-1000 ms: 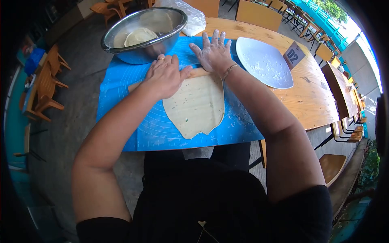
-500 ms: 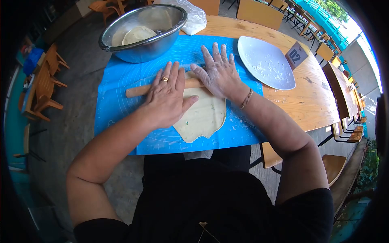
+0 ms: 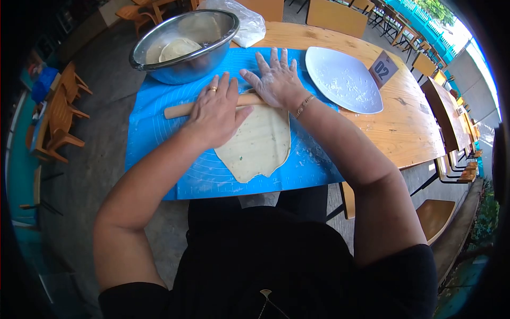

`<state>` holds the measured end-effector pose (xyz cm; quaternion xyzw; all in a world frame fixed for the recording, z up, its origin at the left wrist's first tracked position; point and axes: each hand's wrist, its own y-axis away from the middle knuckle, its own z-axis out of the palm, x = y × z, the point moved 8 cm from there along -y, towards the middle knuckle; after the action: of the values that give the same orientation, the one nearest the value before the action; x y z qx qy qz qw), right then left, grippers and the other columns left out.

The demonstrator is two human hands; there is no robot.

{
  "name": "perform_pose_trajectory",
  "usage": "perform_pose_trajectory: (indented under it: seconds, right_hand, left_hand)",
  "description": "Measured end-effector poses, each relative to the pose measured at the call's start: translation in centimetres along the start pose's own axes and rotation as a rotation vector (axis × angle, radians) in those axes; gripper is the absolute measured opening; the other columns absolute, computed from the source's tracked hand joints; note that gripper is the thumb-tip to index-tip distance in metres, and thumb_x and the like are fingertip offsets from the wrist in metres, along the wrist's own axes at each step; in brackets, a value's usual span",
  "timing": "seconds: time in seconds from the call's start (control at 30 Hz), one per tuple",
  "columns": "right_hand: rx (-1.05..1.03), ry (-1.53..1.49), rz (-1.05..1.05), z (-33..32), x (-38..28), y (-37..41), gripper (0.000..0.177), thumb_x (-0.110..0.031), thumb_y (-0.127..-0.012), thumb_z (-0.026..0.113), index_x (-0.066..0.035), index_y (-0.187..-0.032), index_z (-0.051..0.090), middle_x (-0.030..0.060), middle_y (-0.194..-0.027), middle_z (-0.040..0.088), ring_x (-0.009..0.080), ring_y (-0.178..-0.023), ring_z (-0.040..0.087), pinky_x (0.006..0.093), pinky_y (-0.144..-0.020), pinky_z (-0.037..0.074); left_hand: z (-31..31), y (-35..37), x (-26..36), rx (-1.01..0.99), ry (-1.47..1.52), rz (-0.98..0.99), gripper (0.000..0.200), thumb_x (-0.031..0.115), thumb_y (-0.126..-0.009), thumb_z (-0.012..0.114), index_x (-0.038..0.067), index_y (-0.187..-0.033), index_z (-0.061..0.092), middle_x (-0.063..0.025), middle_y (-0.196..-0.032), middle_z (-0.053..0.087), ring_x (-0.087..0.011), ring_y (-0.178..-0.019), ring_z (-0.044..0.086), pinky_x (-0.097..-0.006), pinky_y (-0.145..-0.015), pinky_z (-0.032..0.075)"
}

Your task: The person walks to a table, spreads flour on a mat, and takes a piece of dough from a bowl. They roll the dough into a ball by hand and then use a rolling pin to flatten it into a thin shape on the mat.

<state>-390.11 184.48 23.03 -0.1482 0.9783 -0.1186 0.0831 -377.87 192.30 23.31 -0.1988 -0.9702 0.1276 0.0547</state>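
Observation:
A wooden rolling pin (image 3: 179,110) lies across the far part of a flattened sheet of dough (image 3: 260,143) flecked with green. My left hand (image 3: 217,114), a ring on one finger, rests flat over the pin with its fingers stretched forward. Over the pin's other end lies my right hand (image 3: 273,82), floury, its fingers spread. Neither hand wraps round the pin. Under the dough is a blue mat (image 3: 154,154) with printed lines and some loose flour.
A steel bowl (image 3: 199,66) with a lump of dough (image 3: 179,49) stands at the far left, a plastic bag (image 3: 248,26) behind it. On the right are a floured white plate (image 3: 345,80), a "02" sign (image 3: 382,69) and the wooden table (image 3: 404,127).
Both hands have moved slightly forward and away from me with the rolling pin. More of the dough sheet shows on the near side of the pin.

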Motion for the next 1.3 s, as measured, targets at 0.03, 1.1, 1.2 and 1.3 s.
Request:
perform_pose_trajectory:
  seconds: [0.03, 1.1, 1.2, 1.3]
  right_hand:
    - [0.034, 0.004, -0.061, -0.6, -0.7, 1.9, 0.087, -0.070, -0.093, 0.025, -0.004, -0.150, 0.027, 0.0306, -0.153, 0.019, 0.0477, -0.144, 0.011, 0.0576, -0.115, 0.011]
    - [0.099, 0.014, -0.187, -2.9, -2.8, 12.5, 0.080, -0.060, -0.096, 0.031, 0.001, -0.148, 0.030, 0.0341, -0.151, 0.022, 0.0490, -0.143, 0.014, 0.0580, -0.115, 0.013]
    - [0.045, -0.063, -0.220, -3.9, -3.0, 15.1, 0.080, -0.056, -0.096, 0.036, 0.008, -0.144, 0.031, 0.0357, -0.149, 0.024, 0.0495, -0.142, 0.018, 0.0563, -0.115, 0.017]
    - [-0.046, -0.057, -0.314, -5.3, -4.3, 18.4, 0.077, -0.049, -0.097, 0.041, 0.015, -0.139, 0.034, 0.0389, -0.145, 0.027, 0.0509, -0.140, 0.022, 0.0548, -0.114, 0.021]
  left_hand:
    - [-0.4, 1.4, 1.1, 0.035, -0.003, 0.094, 0.062, 0.038, -0.098, 0.045, -0.010, -0.136, 0.038, -0.0303, -0.139, 0.041, -0.0443, -0.133, 0.037, -0.0496, -0.111, 0.029]
    - [-1.1, 6.5, 3.7, -0.181, 0.230, -0.116, 0.097, 0.069, -0.094, 0.020, -0.013, -0.145, 0.022, -0.0302, -0.155, 0.014, -0.0418, -0.147, 0.005, -0.0558, -0.116, 0.002]
    - [-1.9, 8.5, 5.2, -0.112, 0.184, 0.028, 0.097, 0.068, -0.094, 0.024, -0.015, -0.143, 0.025, -0.0333, -0.152, 0.019, -0.0430, -0.145, 0.011, -0.0561, -0.116, 0.006]
    - [-2.7, 11.1, 6.8, -0.108, 0.252, 0.147, 0.098, 0.067, -0.094, 0.025, -0.020, -0.138, 0.028, -0.0388, -0.148, 0.022, -0.0457, -0.144, 0.014, -0.0525, -0.117, 0.008]
